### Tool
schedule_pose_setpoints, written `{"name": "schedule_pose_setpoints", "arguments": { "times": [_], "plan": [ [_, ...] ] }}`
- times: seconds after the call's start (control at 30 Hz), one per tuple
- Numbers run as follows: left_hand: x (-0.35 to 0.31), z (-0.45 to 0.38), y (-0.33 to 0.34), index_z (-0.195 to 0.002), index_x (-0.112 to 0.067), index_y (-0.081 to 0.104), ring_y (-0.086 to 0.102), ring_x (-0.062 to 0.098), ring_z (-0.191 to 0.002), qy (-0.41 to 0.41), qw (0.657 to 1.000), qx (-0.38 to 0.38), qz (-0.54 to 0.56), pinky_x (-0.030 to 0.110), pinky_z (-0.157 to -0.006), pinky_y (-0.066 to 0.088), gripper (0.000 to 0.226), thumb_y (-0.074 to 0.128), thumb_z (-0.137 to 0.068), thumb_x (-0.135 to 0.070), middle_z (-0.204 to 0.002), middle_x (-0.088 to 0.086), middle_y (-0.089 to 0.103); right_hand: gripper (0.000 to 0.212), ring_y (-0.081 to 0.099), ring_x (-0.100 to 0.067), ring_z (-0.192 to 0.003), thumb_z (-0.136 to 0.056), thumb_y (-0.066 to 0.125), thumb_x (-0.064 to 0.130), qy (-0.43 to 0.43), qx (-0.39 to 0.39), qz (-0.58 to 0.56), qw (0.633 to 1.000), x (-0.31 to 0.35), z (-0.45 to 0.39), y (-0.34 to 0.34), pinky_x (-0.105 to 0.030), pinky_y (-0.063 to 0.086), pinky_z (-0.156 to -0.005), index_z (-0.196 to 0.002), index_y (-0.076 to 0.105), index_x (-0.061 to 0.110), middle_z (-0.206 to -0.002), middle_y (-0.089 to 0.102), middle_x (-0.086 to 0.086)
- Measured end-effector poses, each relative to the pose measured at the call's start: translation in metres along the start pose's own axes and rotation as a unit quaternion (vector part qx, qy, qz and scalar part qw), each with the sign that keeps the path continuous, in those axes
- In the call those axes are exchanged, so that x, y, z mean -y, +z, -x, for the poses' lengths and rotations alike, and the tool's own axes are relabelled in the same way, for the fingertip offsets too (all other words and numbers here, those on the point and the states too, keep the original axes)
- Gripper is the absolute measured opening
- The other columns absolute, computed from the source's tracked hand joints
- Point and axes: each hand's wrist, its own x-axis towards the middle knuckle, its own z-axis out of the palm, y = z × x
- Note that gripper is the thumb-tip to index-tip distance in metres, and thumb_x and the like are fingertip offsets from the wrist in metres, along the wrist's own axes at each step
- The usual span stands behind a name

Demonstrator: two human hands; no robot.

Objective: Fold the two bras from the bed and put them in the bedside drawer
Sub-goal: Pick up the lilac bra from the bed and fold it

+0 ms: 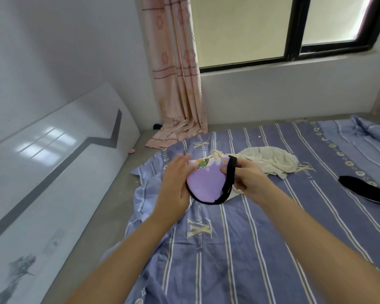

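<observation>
A purple bra (204, 183) with black trim and a small printed patch is held up above the bed (239, 249), its cups stacked together. My left hand (176, 183) presses flat against its left side, fingers extended. My right hand (250, 178) grips its right edge, and a black strap loops over the thumb side. A second, black bra (363, 191) lies flat on the sheet at the far right, away from both hands. No drawer is in view.
A cream garment (270, 161) lies crumpled on the bed just behind my hands. A folded blue quilt (371, 132) sits at the far right corner. A white glossy headboard (53, 161) leans along the left wall. A pink curtain (176, 84) hangs to the floor.
</observation>
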Motion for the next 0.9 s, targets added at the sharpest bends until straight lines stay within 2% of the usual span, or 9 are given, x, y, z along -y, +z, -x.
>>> {"name": "schedule_pose_setpoints", "arguments": {
  "times": [0.07, 0.13, 0.17, 0.27, 0.33, 0.47, 0.6, 0.8, 0.9],
  "plan": [
    [-0.007, -0.002, 0.004, -0.113, -0.004, 0.050, 0.054, 0.023, -0.105, -0.340, 0.901, -0.036, 0.266, 0.030, -0.087, 0.045, 0.027, 0.040, -0.090, 0.006, -0.107, 0.004, 0.057, 0.013, 0.030, 0.001, -0.031, -0.081, 0.057, -0.006, -0.024, -0.022, -0.005, 0.999, -0.003, 0.001, 0.001, -0.010, 0.020, -0.030, -0.078, 0.058, 0.007, -0.037, 0.044, 0.013],
    [-0.005, 0.000, 0.006, -0.099, -0.009, 0.054, 0.060, 0.019, -0.079, -0.460, 0.756, -0.005, 0.466, 0.029, -0.063, 0.054, 0.020, 0.035, -0.096, -0.009, -0.085, 0.006, 0.062, 0.018, 0.032, -0.002, -0.033, -0.081, 0.054, -0.009, -0.042, -0.038, -0.015, 0.998, -0.008, 0.003, 0.003, -0.011, 0.021, -0.032, -0.078, 0.058, 0.008, -0.044, 0.046, 0.007],
    [-0.006, 0.002, 0.007, -0.095, -0.011, 0.056, 0.059, 0.017, -0.075, -0.451, 0.755, 0.030, 0.475, 0.026, -0.056, 0.057, 0.019, 0.037, -0.096, -0.015, -0.083, 0.006, 0.063, 0.024, 0.036, -0.003, -0.034, -0.082, 0.051, -0.012, -0.048, -0.038, -0.026, 0.998, -0.011, 0.003, 0.005, -0.011, 0.023, -0.032, -0.076, 0.059, 0.010, -0.045, 0.049, 0.006],
    [-0.012, 0.008, 0.014, -0.111, -0.007, 0.050, 0.057, 0.017, -0.077, -0.309, 0.906, 0.047, 0.287, 0.012, -0.049, 0.052, 0.039, 0.062, -0.078, -0.023, -0.096, 0.008, 0.058, 0.032, 0.047, -0.001, -0.035, -0.084, 0.045, -0.014, -0.045, -0.002, -0.052, 0.998, -0.016, 0.008, 0.010, -0.010, 0.028, -0.030, -0.073, 0.057, 0.013, -0.040, 0.056, 0.011],
    [-0.009, 0.009, 0.016, -0.118, -0.002, 0.047, 0.056, 0.013, -0.073, -0.261, 0.939, 0.064, 0.212, 0.006, -0.047, 0.047, 0.054, 0.057, -0.070, -0.024, -0.096, 0.007, 0.056, 0.030, 0.049, 0.000, -0.037, -0.087, 0.045, -0.008, -0.041, 0.020, -0.045, 0.998, -0.019, 0.012, 0.012, -0.010, 0.029, -0.032, -0.070, 0.056, 0.013, -0.040, 0.057, 0.011],
    [0.000, 0.010, 0.000, -0.092, -0.032, 0.050, 0.056, -0.011, -0.062, -0.250, 0.920, 0.208, 0.221, 0.002, -0.053, 0.043, 0.032, 0.050, -0.090, 0.000, -0.080, -0.011, 0.054, 0.028, 0.046, -0.001, -0.034, -0.091, 0.043, 0.002, -0.031, 0.047, 0.012, 0.998, -0.020, 0.017, 0.005, -0.009, 0.026, -0.032, -0.069, 0.058, 0.011, -0.040, 0.058, 0.008],
    [0.009, 0.008, -0.017, -0.084, -0.017, 0.052, 0.046, 0.008, -0.063, -0.285, 0.873, 0.331, 0.218, 0.021, -0.061, 0.039, 0.024, 0.046, -0.092, 0.005, -0.075, 0.005, 0.050, 0.021, 0.039, 0.001, -0.035, -0.088, 0.045, -0.004, -0.022, 0.091, 0.099, 0.991, -0.022, 0.017, 0.002, -0.006, 0.027, -0.035, -0.077, 0.062, 0.004, -0.037, 0.052, 0.012],
    [0.019, 0.002, -0.031, -0.079, -0.014, 0.053, 0.048, 0.005, -0.055, -0.359, 0.820, 0.369, 0.251, 0.008, -0.046, 0.041, 0.026, 0.044, -0.092, 0.007, -0.066, -0.004, 0.054, 0.014, 0.036, 0.000, -0.039, -0.087, 0.046, -0.007, -0.047, 0.141, 0.130, 0.980, -0.013, 0.016, 0.013, -0.009, 0.029, -0.039, -0.083, 0.059, -0.012, -0.045, 0.048, 0.008],
    [0.021, 0.007, -0.038, -0.073, -0.018, 0.054, 0.050, -0.003, -0.046, -0.375, 0.804, 0.384, 0.257, 0.007, -0.046, 0.041, 0.033, 0.043, -0.092, 0.006, -0.066, -0.003, 0.052, 0.024, 0.041, -0.001, -0.038, -0.090, 0.036, -0.008, -0.005, 0.159, 0.059, 0.986, -0.017, 0.018, 0.027, -0.011, 0.033, -0.037, -0.078, 0.056, -0.001, -0.048, 0.050, 0.003]
  ]
}}
